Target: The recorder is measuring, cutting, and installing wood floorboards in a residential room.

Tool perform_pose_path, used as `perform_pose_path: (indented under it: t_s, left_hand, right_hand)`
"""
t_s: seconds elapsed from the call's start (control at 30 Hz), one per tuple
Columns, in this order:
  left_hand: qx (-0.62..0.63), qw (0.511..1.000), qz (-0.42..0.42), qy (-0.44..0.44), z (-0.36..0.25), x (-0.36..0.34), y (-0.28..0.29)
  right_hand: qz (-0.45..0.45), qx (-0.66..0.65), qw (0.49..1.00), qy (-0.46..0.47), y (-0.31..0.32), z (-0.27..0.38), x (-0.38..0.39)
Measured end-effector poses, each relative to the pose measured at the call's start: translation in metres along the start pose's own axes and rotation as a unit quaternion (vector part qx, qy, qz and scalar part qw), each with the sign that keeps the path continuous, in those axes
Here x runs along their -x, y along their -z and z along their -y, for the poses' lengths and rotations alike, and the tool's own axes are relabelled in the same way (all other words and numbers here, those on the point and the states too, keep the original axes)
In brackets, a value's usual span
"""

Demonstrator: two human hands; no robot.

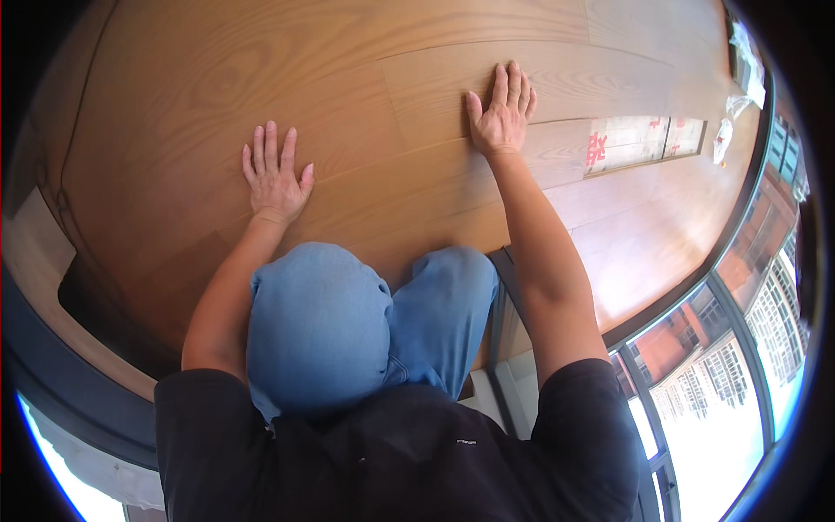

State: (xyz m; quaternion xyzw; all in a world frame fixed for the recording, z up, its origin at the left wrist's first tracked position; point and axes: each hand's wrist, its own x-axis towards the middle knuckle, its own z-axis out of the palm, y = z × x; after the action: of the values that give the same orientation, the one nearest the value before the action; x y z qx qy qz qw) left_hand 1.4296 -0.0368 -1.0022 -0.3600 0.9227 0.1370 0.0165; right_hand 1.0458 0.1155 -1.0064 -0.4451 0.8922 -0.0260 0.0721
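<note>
Flat palms on grained wood planks

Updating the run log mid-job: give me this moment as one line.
left hand: flat on laid wood floor planks | right hand: flat on plank | gap in planks: right

Flat brown wooden floor plank

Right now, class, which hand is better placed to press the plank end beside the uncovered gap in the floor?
Right. The right hand lies flat on the brown wooden plank near the gap; the left hand rests farther away.
</note>
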Motion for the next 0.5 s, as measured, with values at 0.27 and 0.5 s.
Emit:
perform_pose_path:
  t_s: [0.27,0.5]
  left_hand:
    - [0.046,0.999,0.009,0.013,-0.004,-0.003,-0.001]
    - [0.034,0.999,-0.005,0.010,-0.001,-0.005,0.004]
  right_hand:
    - [0.035,0.009,0.999,0.007,0.009,0.018,-0.011]
    - [-0.121,-0.068,0.984,0.112,0.012,0.110,-0.022]
